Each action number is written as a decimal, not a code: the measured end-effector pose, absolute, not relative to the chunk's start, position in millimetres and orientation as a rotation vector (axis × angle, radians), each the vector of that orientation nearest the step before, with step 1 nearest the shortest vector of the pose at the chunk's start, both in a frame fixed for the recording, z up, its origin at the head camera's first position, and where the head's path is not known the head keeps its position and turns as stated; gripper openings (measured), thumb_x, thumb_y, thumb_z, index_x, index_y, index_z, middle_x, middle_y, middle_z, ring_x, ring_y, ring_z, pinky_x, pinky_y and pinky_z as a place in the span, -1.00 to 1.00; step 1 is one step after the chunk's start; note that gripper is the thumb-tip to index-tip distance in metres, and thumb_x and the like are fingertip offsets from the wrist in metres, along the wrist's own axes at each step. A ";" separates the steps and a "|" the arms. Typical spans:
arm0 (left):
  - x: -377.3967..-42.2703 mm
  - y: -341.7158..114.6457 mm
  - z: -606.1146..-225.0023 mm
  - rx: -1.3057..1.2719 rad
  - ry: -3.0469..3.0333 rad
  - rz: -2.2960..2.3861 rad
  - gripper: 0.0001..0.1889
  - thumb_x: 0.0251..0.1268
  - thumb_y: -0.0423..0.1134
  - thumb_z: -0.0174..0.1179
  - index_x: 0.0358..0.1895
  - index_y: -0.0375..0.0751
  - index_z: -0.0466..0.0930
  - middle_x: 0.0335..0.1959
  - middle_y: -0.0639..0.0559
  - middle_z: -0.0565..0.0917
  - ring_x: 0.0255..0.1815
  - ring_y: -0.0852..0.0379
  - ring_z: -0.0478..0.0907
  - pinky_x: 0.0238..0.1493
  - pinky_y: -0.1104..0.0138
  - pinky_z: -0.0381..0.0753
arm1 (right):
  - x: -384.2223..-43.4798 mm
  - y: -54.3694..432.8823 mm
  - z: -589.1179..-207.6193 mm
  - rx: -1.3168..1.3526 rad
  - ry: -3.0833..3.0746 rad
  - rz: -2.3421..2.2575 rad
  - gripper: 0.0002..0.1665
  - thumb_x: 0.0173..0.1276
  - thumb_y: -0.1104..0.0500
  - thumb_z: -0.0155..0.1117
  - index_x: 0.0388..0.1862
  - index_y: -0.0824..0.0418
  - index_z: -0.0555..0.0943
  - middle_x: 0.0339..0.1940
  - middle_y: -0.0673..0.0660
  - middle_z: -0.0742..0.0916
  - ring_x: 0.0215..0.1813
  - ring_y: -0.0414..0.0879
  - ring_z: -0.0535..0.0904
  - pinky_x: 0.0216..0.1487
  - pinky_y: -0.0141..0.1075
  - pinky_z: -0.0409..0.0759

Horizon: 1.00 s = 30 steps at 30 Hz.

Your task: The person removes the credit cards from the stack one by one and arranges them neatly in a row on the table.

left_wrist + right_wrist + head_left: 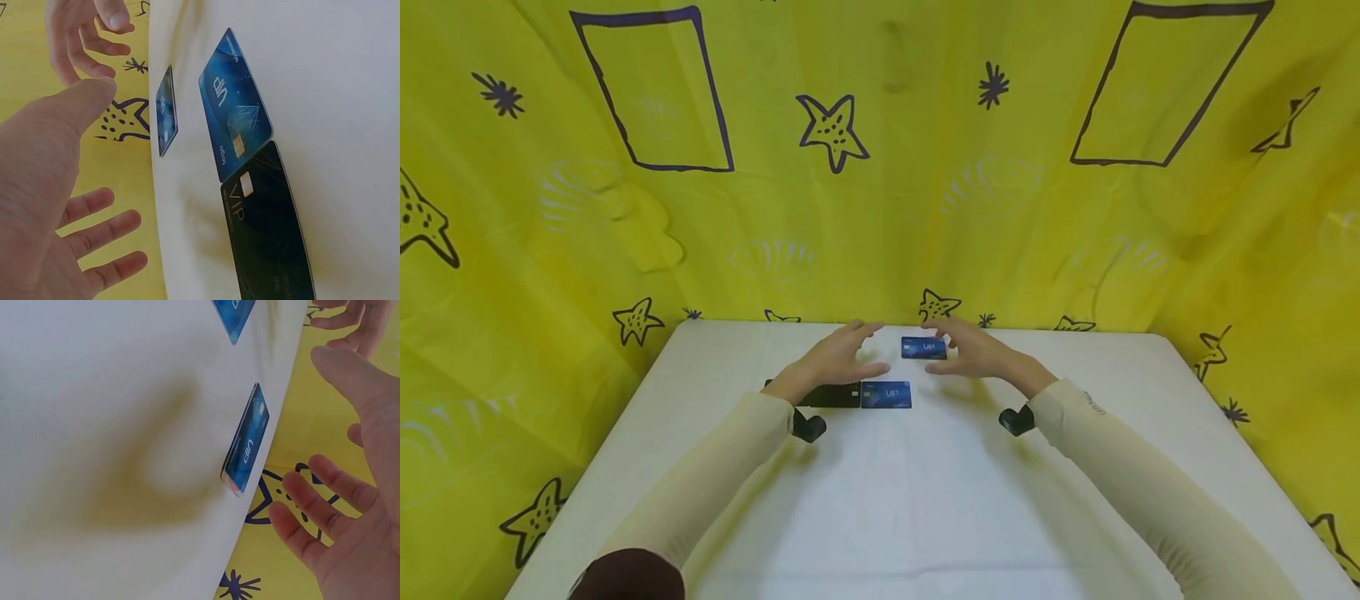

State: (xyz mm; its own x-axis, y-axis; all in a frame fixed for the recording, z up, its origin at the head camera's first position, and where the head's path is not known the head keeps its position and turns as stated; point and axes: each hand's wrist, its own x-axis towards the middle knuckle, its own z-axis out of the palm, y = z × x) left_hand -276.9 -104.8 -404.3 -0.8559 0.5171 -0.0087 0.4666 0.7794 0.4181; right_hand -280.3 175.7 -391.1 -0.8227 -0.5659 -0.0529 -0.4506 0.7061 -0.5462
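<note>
From the bench's point(925, 500) middle, I have room toward six o'clock. The left sleeve point(700, 479) blocks nine, the right sleeve point(1150, 492) three. Near twelve lie blue cards point(887, 399), then the yellow sheet point(895, 250); near eleven, a black card point(841, 398).

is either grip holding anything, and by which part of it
Nothing is held: left grip and right grip are empty; the far blue card, near blue card and black card lie on the table.

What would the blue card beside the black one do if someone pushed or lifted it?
The blue card looks thin and unbent, so it is probably light and fairly stiff. Lying flat on the white tabletop, it would likely slide rather than roll or tip.
</note>
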 end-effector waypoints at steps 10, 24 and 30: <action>-279.7 -93.3 -406.2 0.781 2.847 0.627 -0.11 0.35 0.25 0.28 0.63 0.00 0.17 0.47 -0.18 0.37 0.41 -0.14 0.40 0.37 -0.09 0.43 | -279.6 180.2 -387.9 -0.880 2.712 -0.806 -0.12 0.36 0.09 0.48 0.55 0.26 0.32 0.38 0.39 0.51 0.29 0.35 0.48 0.23 0.17 0.55; -293.2 -76.6 -419.6 0.837 2.940 0.668 -0.15 0.32 0.18 0.33 0.60 -0.03 0.24 0.53 -0.18 0.28 0.46 -0.22 0.33 0.42 -0.17 0.33 | -290.3 189.6 -398.9 -0.833 2.803 -0.830 -0.13 0.34 0.02 0.49 0.54 0.21 0.36 0.36 0.41 0.50 0.27 0.34 0.49 0.20 0.16 0.55; -298.1 -67.3 -425.4 0.786 2.926 0.680 -0.15 0.34 0.17 0.33 0.61 0.01 0.22 0.56 -0.18 0.25 0.47 -0.24 0.31 0.42 -0.19 0.31 | -293.7 192.7 -407.5 -0.781 2.796 -0.868 -0.09 0.33 0.02 0.50 0.56 0.23 0.33 0.38 0.41 0.49 0.27 0.35 0.49 0.21 0.18 0.54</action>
